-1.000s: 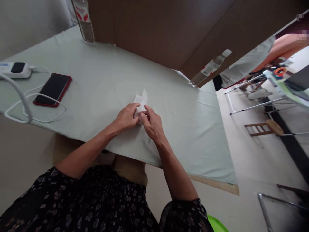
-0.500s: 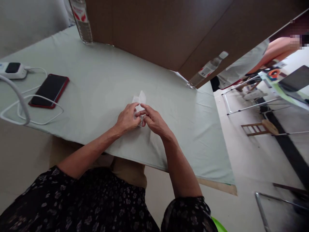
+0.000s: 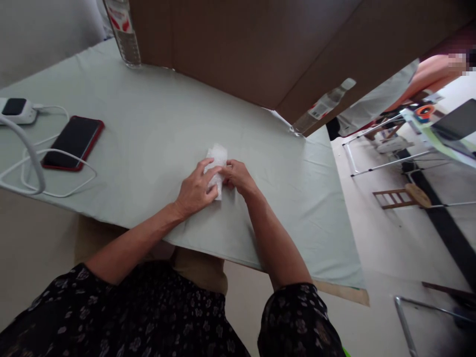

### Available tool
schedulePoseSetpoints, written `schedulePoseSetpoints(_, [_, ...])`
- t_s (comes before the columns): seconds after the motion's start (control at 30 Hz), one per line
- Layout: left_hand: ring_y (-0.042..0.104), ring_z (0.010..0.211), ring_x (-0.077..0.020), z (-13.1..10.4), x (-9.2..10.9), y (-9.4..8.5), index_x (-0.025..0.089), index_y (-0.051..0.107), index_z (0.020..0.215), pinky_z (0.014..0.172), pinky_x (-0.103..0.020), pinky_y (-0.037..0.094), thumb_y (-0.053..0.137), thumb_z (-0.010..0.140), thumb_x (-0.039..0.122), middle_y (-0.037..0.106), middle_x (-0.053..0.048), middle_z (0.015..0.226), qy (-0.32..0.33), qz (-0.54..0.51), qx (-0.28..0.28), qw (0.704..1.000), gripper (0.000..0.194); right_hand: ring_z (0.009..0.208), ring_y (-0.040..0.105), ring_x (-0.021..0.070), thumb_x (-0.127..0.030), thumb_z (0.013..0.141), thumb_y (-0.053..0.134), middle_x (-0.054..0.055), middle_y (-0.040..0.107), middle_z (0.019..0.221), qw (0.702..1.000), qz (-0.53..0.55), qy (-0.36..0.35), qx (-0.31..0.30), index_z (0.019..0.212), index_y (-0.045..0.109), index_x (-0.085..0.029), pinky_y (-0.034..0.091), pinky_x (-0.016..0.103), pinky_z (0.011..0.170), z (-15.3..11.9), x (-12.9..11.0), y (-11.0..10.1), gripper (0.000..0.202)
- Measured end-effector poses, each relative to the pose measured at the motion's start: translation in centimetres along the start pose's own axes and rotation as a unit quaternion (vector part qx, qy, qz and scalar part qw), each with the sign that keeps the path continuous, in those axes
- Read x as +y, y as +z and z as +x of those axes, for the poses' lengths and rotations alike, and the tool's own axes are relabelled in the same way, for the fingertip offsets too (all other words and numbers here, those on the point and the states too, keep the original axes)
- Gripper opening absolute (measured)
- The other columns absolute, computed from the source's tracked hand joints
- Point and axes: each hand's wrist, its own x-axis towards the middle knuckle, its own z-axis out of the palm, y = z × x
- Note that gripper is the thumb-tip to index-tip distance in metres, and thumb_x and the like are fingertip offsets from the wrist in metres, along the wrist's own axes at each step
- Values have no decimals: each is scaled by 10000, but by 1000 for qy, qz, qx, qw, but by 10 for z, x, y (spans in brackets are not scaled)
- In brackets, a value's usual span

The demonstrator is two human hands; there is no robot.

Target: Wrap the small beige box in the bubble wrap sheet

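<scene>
A folded, thin white sheet (image 3: 219, 154), like tissue or soft wrap, lies on the cloth-covered table in front of me. My left hand (image 3: 196, 189) rests over its left side, thumb and fingers spread apart and touching it. At the sheet's right edge, my right hand (image 3: 238, 176) has its fingers curled and pinched together on the edge. The tips of the right fingers are partly hidden, and the middle of the sheet lies between the two hands.
A phone (image 3: 72, 143) in a red case, a looped white cable (image 3: 74, 189) and a white charger (image 3: 22, 112) lie at left. A large brown board (image 3: 223, 49) stands along the back, with a left bottle (image 3: 128, 42) and a right bottle (image 3: 327, 103) against it. A wooden stool (image 3: 416, 195) stands beyond.
The sheet's raised pointed corner now lies flatter, and more of the sheet shows. My hands have moved apart, the right one shifting to the sheet's right edge.
</scene>
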Motion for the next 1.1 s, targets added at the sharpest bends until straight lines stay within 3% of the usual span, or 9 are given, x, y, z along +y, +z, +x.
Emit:
schedulePoseSetpoints(0.17, [659,1113,-275,3,-2,0,199,712,1152,1015,-422,540,572,880,172,716,-112,1221,40,11,-28,999,307,485,393,81,-309,736,709,-71,460,535,997,1,-72,-15,654,546,-205,310,237,469,15,5,4,210])
schedulePoseSetpoints(0.27, [658,1069,-273,5,-5,2,206,708,1084,1001,-426,541,579,872,184,730,-93,1100,19,-6,-33,999,250,581,418,95,-345,745,681,-52,482,606,990,38,-134,-5,647,564,-199,342,249,547,14,9,5,211])
schedulePoseSetpoints(0.37, [656,1079,-248,5,-5,3,218,677,1097,1006,-397,545,614,852,205,690,-82,1143,-25,-33,-21,999,253,667,502,125,-412,762,699,-29,573,680,981,88,-173,-3,726,656,-194,425,266,639,5,11,8,225])
schedulePoseSetpoints(0.5, [627,1130,-269,3,-6,5,176,574,1238,981,-418,554,708,788,266,598,-133,1266,-116,-50,34,991,478,810,640,178,-489,808,739,4,709,832,967,108,-228,-24,826,761,-216,515,327,790,-15,16,10,275])
schedulePoseSetpoints(0.63, [513,1335,-329,5,-16,8,159,462,1388,1098,-483,484,809,719,297,519,-186,1416,-110,-79,51,989,767,1088,705,235,-525,865,716,38,793,1047,951,50,-304,-22,875,809,-271,509,431,1044,-36,26,7,271])
schedulePoseSetpoints(0.73, [469,1415,-329,8,-23,7,190,568,1239,1170,-497,417,814,746,320,533,-171,1442,-70,-108,5,992,566,1295,648,242,-549,922,655,41,795,1189,949,-9,-313,-33,971,820,-310,424,482,1194,-46,32,1,294])
schedulePoseSetpoints(0.83, [497,1406,-309,10,-25,1,201,617,1009,1152,-475,432,771,765,278,592,-147,1385,-62,-123,-36,990,299,1404,584,242,-525,953,615,35,773,1278,947,-36,-315,-51,1061,802,-312,377,511,1243,-51,37,-5,303])
schedulePoseSetpoints(0.97, [580,1303,-282,11,-23,-8,207,617,932,1103,-446,466,719,736,219,663,-122,1297,-63,-139,-69,986,222,1472,519,272,-475,888,689,62,696,1427,923,-94,-368,-57,1250,728,-293,355,531,1250,-55,44,-7,407])
schedulePoseSetpoints(1.1, [625,1235,-269,12,-23,-8,210,637,910,1110,-455,465,647,714,190,680,-113,1309,-73,-141,-63,985,198,1468,512,309,-372,864,702,110,642,1494,894,-233,-383,17,1364,661,-252,358,525,1215,-62,49,5,516])
